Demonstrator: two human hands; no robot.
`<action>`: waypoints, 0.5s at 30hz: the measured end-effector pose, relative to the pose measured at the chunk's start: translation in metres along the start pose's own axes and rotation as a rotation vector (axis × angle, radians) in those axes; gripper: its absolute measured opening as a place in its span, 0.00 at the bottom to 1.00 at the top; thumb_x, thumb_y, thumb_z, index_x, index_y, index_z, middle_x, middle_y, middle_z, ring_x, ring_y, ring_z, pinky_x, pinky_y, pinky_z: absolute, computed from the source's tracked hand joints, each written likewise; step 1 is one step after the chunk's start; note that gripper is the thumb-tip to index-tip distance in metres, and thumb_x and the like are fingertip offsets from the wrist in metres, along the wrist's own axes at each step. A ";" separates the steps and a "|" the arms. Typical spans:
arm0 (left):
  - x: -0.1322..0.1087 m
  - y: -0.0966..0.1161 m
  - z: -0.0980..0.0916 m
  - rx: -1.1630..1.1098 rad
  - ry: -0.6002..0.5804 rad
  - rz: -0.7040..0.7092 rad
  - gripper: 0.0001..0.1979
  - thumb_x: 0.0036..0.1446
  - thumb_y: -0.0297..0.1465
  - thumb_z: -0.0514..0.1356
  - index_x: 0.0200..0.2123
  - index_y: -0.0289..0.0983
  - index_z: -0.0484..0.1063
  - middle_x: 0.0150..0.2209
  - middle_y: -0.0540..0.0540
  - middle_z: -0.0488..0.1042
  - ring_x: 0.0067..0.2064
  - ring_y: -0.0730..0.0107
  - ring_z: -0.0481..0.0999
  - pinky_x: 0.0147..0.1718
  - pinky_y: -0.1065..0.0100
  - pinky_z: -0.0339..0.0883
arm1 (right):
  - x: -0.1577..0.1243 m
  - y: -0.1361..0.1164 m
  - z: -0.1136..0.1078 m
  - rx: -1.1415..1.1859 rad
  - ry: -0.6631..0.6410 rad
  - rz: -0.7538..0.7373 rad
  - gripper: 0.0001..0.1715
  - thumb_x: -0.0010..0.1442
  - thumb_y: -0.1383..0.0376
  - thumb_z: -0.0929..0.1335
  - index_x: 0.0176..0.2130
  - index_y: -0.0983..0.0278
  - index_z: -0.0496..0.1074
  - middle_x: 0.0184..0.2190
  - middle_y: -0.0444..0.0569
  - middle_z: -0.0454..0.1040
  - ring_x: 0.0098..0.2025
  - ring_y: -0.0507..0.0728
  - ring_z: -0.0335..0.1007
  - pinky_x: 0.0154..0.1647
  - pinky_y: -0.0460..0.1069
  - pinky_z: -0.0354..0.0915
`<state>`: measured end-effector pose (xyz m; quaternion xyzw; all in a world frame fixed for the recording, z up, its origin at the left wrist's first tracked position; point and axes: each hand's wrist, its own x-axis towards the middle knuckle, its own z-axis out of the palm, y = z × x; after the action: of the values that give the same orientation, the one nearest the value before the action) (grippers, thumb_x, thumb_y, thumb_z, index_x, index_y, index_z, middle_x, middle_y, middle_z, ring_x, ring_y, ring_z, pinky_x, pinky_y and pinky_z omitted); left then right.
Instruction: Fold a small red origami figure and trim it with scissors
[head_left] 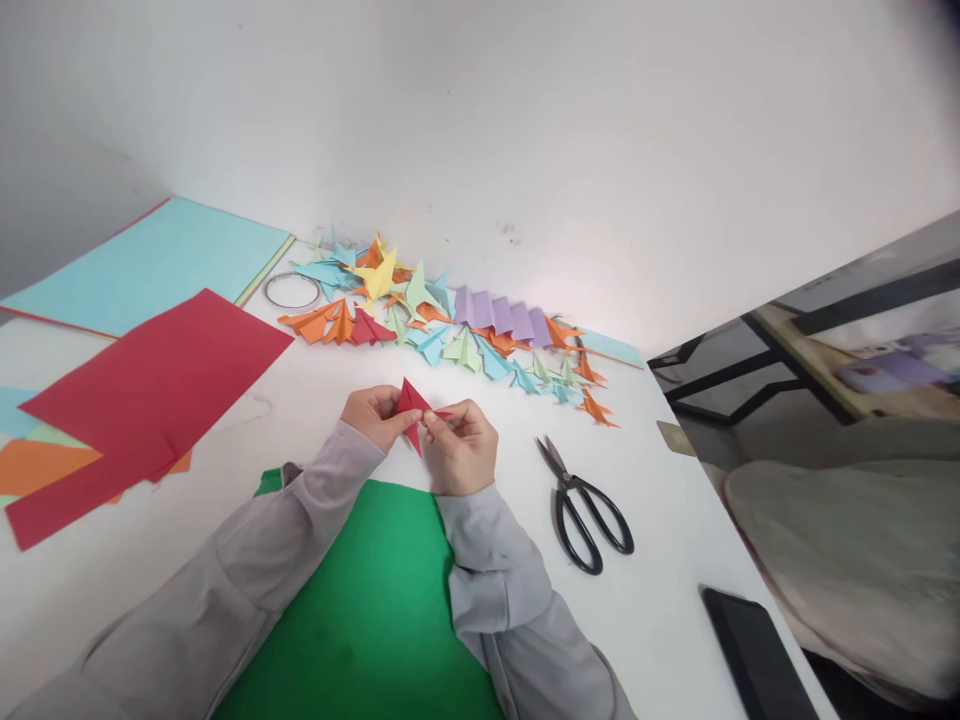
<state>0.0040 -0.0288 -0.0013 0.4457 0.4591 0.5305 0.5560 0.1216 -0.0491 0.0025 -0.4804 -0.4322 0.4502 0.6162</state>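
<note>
Since the left hand and right hand each hold the red folded paper in a narrow fingertip grip, just beyond the far edge of the green sheet, an uneven pull could probably skew a crease or tear a thin point.

Left hand, right hand: fingertips together.

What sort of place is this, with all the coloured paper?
Probably a paper-craft white worktable: a row of folded coloured paper figures, black-handled metal scissors, and the left hand and right hand pinching a small red paper piece.
</note>
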 end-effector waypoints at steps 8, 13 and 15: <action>0.004 -0.003 0.001 -0.078 0.036 -0.048 0.11 0.30 0.32 0.69 0.18 0.33 0.72 0.17 0.49 0.74 0.19 0.74 0.70 0.19 0.72 0.63 | 0.002 0.003 0.000 0.072 -0.034 0.073 0.17 0.41 0.62 0.75 0.26 0.63 0.64 0.12 0.37 0.68 0.14 0.48 0.61 0.18 0.44 0.57; 0.001 0.005 0.000 -0.081 0.007 -0.104 0.13 0.29 0.32 0.69 0.20 0.32 0.73 0.18 0.47 0.74 0.19 0.73 0.70 0.20 0.71 0.65 | 0.004 0.005 -0.002 0.145 -0.072 0.130 0.19 0.41 0.63 0.75 0.32 0.63 0.66 0.12 0.35 0.67 0.13 0.48 0.61 0.17 0.44 0.57; 0.000 0.009 0.001 -0.109 0.016 -0.130 0.15 0.30 0.32 0.70 0.23 0.31 0.72 0.19 0.47 0.75 0.20 0.73 0.72 0.21 0.70 0.66 | 0.004 0.005 -0.002 0.171 -0.092 0.143 0.21 0.41 0.63 0.74 0.36 0.63 0.67 0.14 0.35 0.68 0.15 0.48 0.63 0.18 0.45 0.60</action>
<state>0.0032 -0.0285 0.0076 0.3799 0.4620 0.5208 0.6091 0.1240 -0.0445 -0.0027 -0.4347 -0.3845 0.5498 0.6007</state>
